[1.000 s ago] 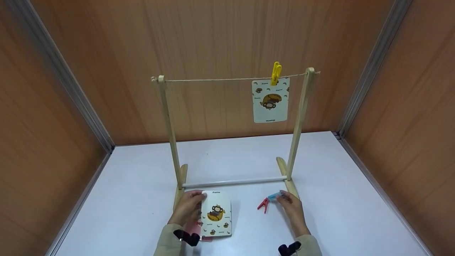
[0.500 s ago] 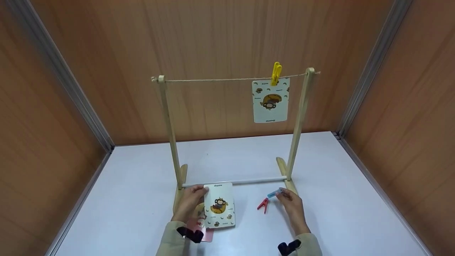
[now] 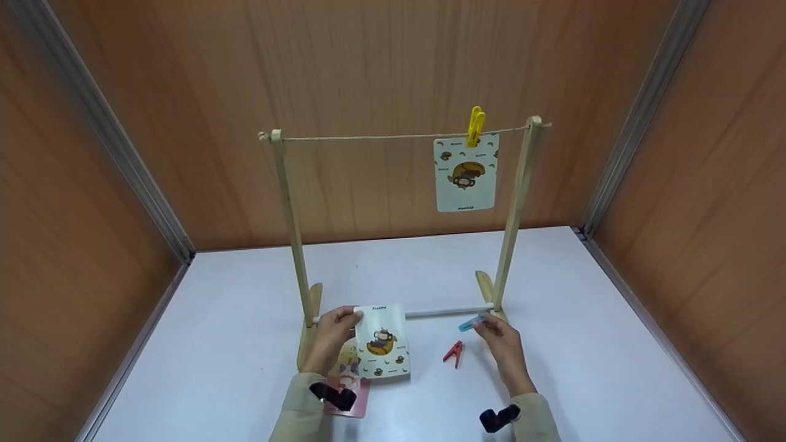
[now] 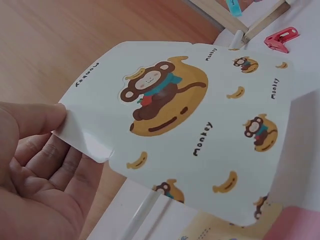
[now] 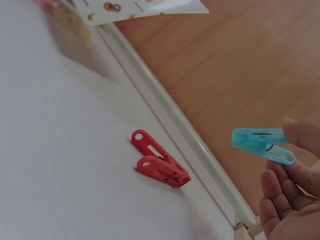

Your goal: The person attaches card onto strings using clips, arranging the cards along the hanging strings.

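W/ L hand we're pinching monkey card, partly hiding white bar; w/ R hand, blue peg nr bar. Red peg, pink card are lying on bar's near side.

In the head view, the monkey card and a black wrist device cover parts of the pink card, and we cannot tell whether the yellow patch above belongs to it. The monkey card also hides a stretch of the white bar. Print on the hanging card is too small for us to read. In the left wrist view, we lose the left hand past the left edge; in the right wrist view, the right hand runs off the right and the top edge crops the monkey card.
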Motion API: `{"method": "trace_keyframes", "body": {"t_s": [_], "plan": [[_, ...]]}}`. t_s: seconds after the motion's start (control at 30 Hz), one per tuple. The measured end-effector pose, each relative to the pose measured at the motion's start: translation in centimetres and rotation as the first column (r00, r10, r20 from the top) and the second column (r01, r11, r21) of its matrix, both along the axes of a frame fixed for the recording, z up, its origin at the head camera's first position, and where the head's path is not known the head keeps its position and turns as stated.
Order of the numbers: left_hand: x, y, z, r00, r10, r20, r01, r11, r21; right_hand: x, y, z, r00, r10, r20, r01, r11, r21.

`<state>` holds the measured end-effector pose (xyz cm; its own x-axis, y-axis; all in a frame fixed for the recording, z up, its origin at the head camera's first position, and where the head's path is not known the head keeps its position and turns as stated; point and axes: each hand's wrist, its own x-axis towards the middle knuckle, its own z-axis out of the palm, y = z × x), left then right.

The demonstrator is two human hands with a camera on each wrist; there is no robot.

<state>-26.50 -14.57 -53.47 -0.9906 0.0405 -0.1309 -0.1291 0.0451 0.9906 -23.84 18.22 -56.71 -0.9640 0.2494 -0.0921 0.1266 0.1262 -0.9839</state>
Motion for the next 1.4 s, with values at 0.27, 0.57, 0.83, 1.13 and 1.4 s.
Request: {"method": "trace_keyframes", "body": {"t_s": [0.27, 0.57, 0.83, 1.13, 1.4], "plan": [[-0.7, 0.7, 1.1, 1.0, 0.02, -0.008, -0.019, 1.0, 0.019, -0.3, -0.6, 1.6, 1.0, 0.029, -0.001, -0.029, 0.999, -0.04], [-1.4, 1.1, 2.9, 0.997, 0.051, -0.05, -0.05, 0.998, 0.027, -1.1, -1.2, 3.5, 0.995, 0.076, -0.061, -0.083, 0.99, -0.113], [-1.6, 1.6, 4.4, 0.995, 0.052, -0.089, -0.046, 0.996, 0.071, -1.5, -1.5, 5.3, 0.986, 0.118, -0.115, -0.133, 0.982, -0.134], [-2.1, 2.2, 5.6, 0.992, 0.049, -0.115, -0.04, 0.997, 0.073, -1.9, -1.6, 7.6, 0.977, 0.144, -0.155, -0.163, 0.98, -0.118], [-2.3, 2.5, 6.9, 0.987, 0.061, -0.151, -0.046, 0.994, 0.099, -2.1, -1.7, 9.9, 0.964, 0.161, -0.211, -0.186, 0.977, -0.106]]}}
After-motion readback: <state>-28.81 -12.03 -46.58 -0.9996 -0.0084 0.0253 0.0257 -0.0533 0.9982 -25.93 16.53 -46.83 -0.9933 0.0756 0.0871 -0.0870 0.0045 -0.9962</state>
